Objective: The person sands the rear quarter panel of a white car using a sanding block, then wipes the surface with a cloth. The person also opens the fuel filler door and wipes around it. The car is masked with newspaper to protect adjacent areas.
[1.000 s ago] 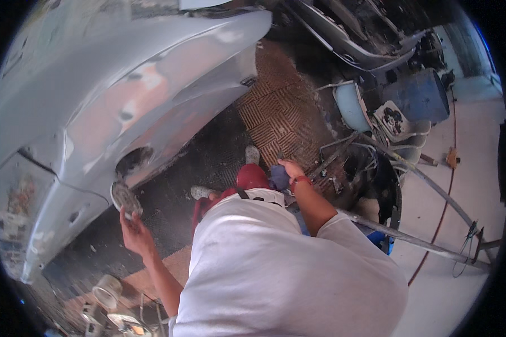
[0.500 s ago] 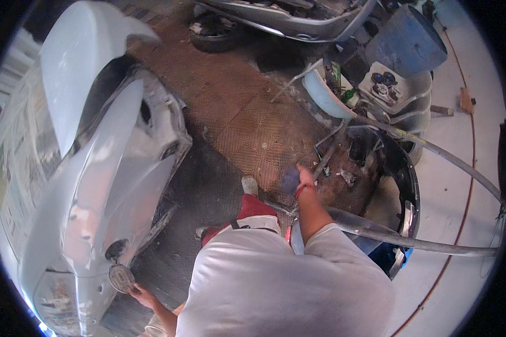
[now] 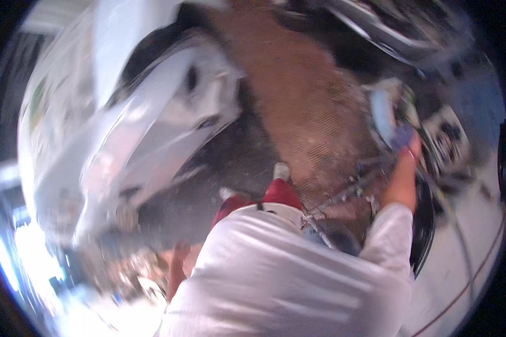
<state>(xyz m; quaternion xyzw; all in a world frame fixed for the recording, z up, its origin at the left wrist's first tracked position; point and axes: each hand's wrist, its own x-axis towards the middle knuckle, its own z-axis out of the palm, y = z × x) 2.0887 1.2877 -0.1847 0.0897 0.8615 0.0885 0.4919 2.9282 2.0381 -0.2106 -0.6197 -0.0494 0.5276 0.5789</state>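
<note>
Beside a grey car body panel [image 3: 152,146] on a workshop floor [image 3: 309,112], the person's right hand [image 3: 407,147] grips a blue cloth [image 3: 400,135], raised at right; the left hand [image 3: 180,253], well apart, is too blurred to tell its grip

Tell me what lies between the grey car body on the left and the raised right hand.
In the head view, a stretch of brown, dusty floor separates the grey car body from the right hand; blur hides any small items on it.

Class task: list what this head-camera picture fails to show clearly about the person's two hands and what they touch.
- Right hand: motion blur hides its grip on the blue thing.
- Left hand: blurred, partly behind the white shirt; contents unclear.
- Grey car body panel: smeared.
</note>
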